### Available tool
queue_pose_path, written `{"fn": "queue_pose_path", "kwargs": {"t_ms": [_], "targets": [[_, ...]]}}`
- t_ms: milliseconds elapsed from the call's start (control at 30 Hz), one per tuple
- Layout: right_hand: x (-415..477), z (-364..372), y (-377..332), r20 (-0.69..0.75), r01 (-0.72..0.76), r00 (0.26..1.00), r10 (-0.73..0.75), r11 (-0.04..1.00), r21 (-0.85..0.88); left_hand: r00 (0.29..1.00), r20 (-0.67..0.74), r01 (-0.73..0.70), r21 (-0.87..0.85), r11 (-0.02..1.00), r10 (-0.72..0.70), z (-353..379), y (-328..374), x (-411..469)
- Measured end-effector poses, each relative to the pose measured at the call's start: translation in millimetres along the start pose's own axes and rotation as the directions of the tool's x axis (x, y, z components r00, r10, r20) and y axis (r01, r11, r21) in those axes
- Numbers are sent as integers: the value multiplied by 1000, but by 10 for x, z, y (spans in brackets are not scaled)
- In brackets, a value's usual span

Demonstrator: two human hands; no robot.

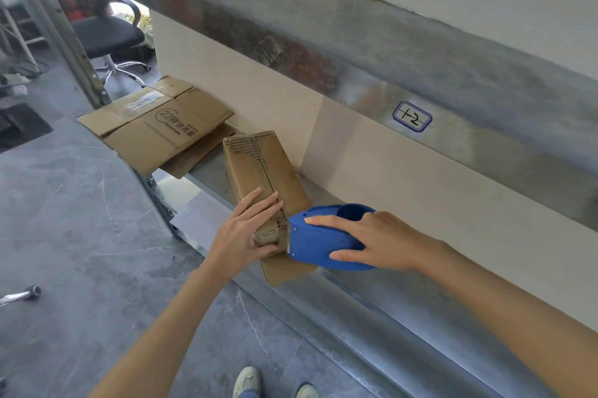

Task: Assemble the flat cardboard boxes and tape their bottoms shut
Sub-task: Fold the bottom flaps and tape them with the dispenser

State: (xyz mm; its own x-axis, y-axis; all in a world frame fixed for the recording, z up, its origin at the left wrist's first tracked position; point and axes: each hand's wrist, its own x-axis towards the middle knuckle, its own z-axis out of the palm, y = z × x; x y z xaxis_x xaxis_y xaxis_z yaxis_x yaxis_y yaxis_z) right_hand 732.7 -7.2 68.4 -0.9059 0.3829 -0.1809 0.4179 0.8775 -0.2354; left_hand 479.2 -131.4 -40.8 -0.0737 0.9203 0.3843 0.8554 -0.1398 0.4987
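— On the metal shelf (pixel 339 284), right against the white back panel, the folded-up box (pixel 259 168) is lying bottom up, with its long axis and centre seam running away from the person toward the far left.

— And the hands?

— The left hand (pixel 246 229) is lying flat, fingers spread wide, pressing on the near end of the flaps just left of the seam. The right hand (pixel 372 242) is wrapping around the blue tape dispenser (pixel 317 242), whose front edge is touching the box's near end.

— So which way is the tape going to travel, do you think?

— Away from the body along that seam, I'd judge, since the dispenser is sitting at the near end.

— Anything left to build?

— Flat boxes (pixel 155 125) are waiting in a stack farther left on the same shelf, overhanging its front edge.
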Motion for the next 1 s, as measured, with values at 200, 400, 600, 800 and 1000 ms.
{"fn": "queue_pose_path", "kwargs": {"t_ms": [200, 400, 600, 800, 1000], "targets": [[-168, -112, 246, -8, -56, 998, 56, 997, -50, 999, 12, 32, -17, 999, -32, 12, -38, -1], [-345, -210, 401, 13, -145, 989, 147, 982, -118, 999, 21, 39, -23, 999, -39, 53, -84, 0], [-455, -230, 473, 3, -203, 979, 205, 973, -106, 999, 23, 50, -16, 999, -50, 77, -98, 13], [-417, -203, 468, -28, -262, 965, 261, 949, -173, 999, 15, 47, -32, 998, -46, 61, -98, 16], [-264, -35, 309, -78, -336, 942, 327, 915, -224, 1000, -13, 24, -38, 999, -24, 35, -74, -4]]}}
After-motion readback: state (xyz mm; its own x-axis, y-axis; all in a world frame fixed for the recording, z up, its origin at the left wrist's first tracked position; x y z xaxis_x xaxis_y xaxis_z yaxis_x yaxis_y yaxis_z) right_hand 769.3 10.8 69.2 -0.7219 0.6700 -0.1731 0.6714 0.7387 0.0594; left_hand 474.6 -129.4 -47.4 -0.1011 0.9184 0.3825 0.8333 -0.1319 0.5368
